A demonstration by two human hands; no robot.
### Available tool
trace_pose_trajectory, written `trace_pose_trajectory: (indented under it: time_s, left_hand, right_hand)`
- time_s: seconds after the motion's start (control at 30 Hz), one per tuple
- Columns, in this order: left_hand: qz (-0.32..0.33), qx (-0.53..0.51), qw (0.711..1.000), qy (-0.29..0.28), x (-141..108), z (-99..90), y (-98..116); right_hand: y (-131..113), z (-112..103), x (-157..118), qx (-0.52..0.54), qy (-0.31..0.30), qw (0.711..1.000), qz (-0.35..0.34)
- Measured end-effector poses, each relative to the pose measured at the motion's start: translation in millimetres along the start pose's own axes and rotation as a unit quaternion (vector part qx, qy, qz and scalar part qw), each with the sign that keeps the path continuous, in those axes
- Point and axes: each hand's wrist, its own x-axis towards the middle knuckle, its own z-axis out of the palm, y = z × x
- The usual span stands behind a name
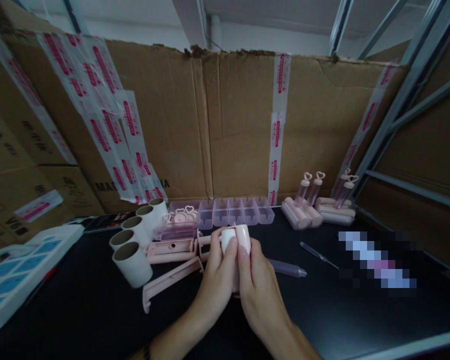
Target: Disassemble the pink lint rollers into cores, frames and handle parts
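My left hand [218,270] and my right hand [258,280] are both closed around a pink and white plastic housing [243,237], thumbs pressed side by side on it. Its rounded top shows above my fingers, while the lower part is mostly hidden by my palms. Left of my hands lie a pink open casing [172,249] and a long pink cover strip [172,282]. A clear purplish tube [287,268] with a narrow tip lies just right of my right hand.
Several white hollow cylinders [133,267] stand at left. Behind are a translucent divided bin [236,212] and pink heart-shaped handles [185,214]. Pink assembled pieces [303,212] and a screwdriver [318,254] lie right. A white case [26,270] sits far left; cardboard [240,125] walls the back.
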Motion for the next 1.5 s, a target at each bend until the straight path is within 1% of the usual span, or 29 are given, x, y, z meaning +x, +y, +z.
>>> trace_pose_trajectory:
  time_s: [0.1, 0.2, 0.33, 0.57, 0.67, 0.73, 0.77, 0.83, 0.87, 0.9, 1.0, 1.07, 1.13, 1.23, 1.33, 1.4, 1.5]
  left_hand:
    - [-0.016, -0.006, 1.0, 0.002, 0.7, 1.3, 0.5]
    - [-0.014, -0.013, 1.0, -0.01, 0.3, 2.4, 2.1]
    - [-0.022, -0.031, 0.999, -0.031, 0.6, 1.9, 5.5]
    - [-0.055, -0.025, 0.995, -0.084, -1.8, -0.4, 1.7]
    - [-0.057, -0.053, 0.995, -0.058, -4.8, 0.6, 1.3]
    - [-0.046, -0.104, 0.993, -0.025, -3.4, -0.3, 3.4]
    - [-0.046, -0.145, 0.988, -0.011, -1.3, -1.5, 5.4]
    - [-0.063, -0.243, 0.968, 0.01, 5.1, -5.4, 10.7]
    - [-0.072, -0.29, 0.954, 0.014, 8.8, -7.9, 13.9]
    - [-0.078, -0.327, 0.942, 0.012, 12.5, -10.5, 17.1]
    - [-0.062, -0.38, 0.923, -0.014, 20.7, -17.1, 24.8]
    - [-0.054, -0.39, 0.919, -0.026, 23.2, -19.3, 26.8]
    - [-0.052, -0.392, 0.918, -0.026, 23.7, -19.9, 26.1]
    - [-0.057, -0.369, 0.928, -0.018, 22.7, -19.0, 23.3]
    - [-0.057, -0.321, 0.945, -0.006, 21.4, -17.6, 22.1]
    - [-0.037, -0.274, 0.961, -0.007, 20.5, -17.1, 22.6]
    - [0.018, -0.177, 0.984, -0.022, 18.6, -18.3, 23.6]
  right_hand:
    - [-0.8, -6.4, 4.4, -0.013, -0.012, 1.0, 0.0]
    - [-0.2, -13.4, 6.9, -0.019, -0.022, 1.0, -0.01]
    - [3.9, -21.2, 6.7, 0.007, -0.028, 1.0, -0.004]
    - [14.3, -17.8, 9.5, 0.062, -0.005, 0.998, 0.029]
    - [18.2, -23.4, 15.2, 0.081, 0.024, 0.995, 0.052]
    - [20.0, -35.0, 17.0, 0.056, 0.036, 0.997, 0.049]
    - [21.0, -42.3, 16.5, 0.023, 0.034, 0.999, 0.031]
    - [23.7, -56.9, 12.1, -0.082, 0.01, 0.996, -0.033]
    - [25.8, -63.0, 8.4, -0.145, -0.009, 0.987, -0.069]
    - [28.3, -67.5, 4.1, -0.21, -0.031, 0.972, -0.105]
    - [36.9, -72.0, -8.2, -0.369, -0.08, 0.901, -0.215]
    - [40.8, -70.1, -13.1, -0.425, -0.105, 0.858, -0.27]
    - [42.5, -67.0, -14.3, -0.453, -0.135, 0.831, -0.293]
    - [44.4, -62.4, -12.4, -0.484, -0.155, 0.807, -0.302]
    - [49.8, -59.2, -11.1, -0.507, -0.139, 0.786, -0.325]
    - [53.8, -59.9, -11.6, -0.503, -0.116, 0.784, -0.345]
    - [52.2, -68.9, -12.1, -0.462, -0.053, 0.798, -0.382]
